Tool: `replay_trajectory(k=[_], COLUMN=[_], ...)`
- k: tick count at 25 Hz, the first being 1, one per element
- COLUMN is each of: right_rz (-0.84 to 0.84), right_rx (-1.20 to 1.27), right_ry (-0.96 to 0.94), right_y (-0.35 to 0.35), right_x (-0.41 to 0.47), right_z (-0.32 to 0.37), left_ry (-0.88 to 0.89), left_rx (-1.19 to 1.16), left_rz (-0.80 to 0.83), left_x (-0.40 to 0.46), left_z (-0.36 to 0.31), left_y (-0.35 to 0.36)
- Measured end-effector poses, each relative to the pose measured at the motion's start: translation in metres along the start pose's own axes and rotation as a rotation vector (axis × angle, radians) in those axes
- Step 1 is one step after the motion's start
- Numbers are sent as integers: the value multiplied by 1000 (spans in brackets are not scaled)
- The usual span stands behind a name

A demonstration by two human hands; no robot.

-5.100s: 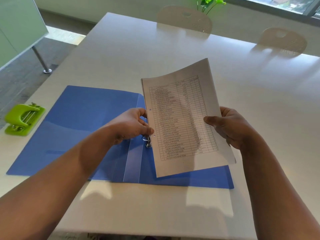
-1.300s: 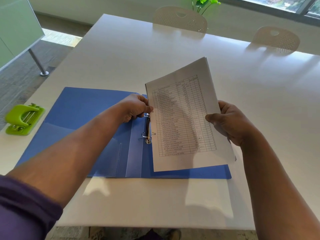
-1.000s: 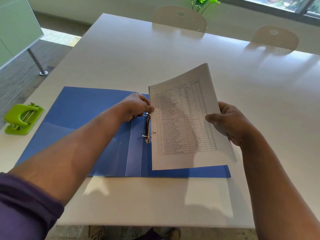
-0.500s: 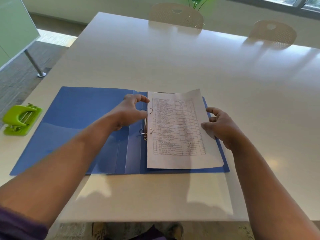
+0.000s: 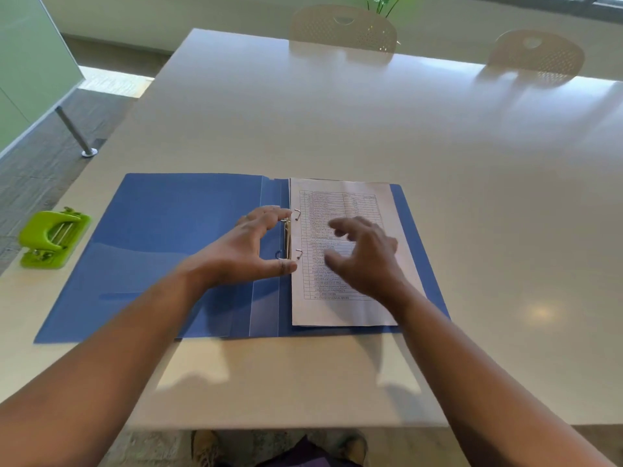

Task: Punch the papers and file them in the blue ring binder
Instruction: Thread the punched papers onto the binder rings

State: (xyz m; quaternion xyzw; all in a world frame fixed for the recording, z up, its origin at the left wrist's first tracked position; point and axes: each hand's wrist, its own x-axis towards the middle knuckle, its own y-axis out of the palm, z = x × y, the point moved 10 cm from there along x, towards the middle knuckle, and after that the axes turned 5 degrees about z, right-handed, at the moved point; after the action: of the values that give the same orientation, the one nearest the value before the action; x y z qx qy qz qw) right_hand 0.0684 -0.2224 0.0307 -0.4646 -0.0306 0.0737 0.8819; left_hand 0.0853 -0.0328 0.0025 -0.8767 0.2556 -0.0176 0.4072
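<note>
From my head camera, looking down at the table (image 5: 337,136), the blue binder (image 5: 175,237) lies open flat in front of me, and the papers (image 5: 340,197) rest on its right-hand half with their punched edge over the two ring prongs (image 5: 297,214), which stand apart, not yet snapped together. My left hand (image 5: 242,254) sits at nine o'clock of the rings, forefinger at the upper end of the metal spine and thumb at the lower end, spanning it; the fingers are spread and touching rather than clamped round anything. My right hand (image 5: 364,254) hovers over the middle of the sheet at three o'clock of the rings, fingers loose, parted and blurred, holding nothing; I cannot tell whether the palm presses the paper. The green hole punch (image 5: 54,239) sits well apart at nine o'clock, near the table's left edge. Two chairs (image 5: 342,28) stand at twelve o'clock. I judge punching done and filing nearly so: the sheets look threaded. Next I need to squeeze the rings closed while keeping the sheets flat, then fold the left cover over.
</note>
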Motion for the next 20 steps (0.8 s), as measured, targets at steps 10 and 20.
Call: replay_trajectory(k=[10,20], right_rz=[-83,-174], right_rx=[-41,5], right_ry=[-10,95], right_y=[33,21], right_x=[2,25], right_z=[25,-9], left_ry=[36,156], left_rx=[34,29], left_rz=[-342,-402], left_x=[-21,18], left_z=[6,-14], left_y=[-5,-7])
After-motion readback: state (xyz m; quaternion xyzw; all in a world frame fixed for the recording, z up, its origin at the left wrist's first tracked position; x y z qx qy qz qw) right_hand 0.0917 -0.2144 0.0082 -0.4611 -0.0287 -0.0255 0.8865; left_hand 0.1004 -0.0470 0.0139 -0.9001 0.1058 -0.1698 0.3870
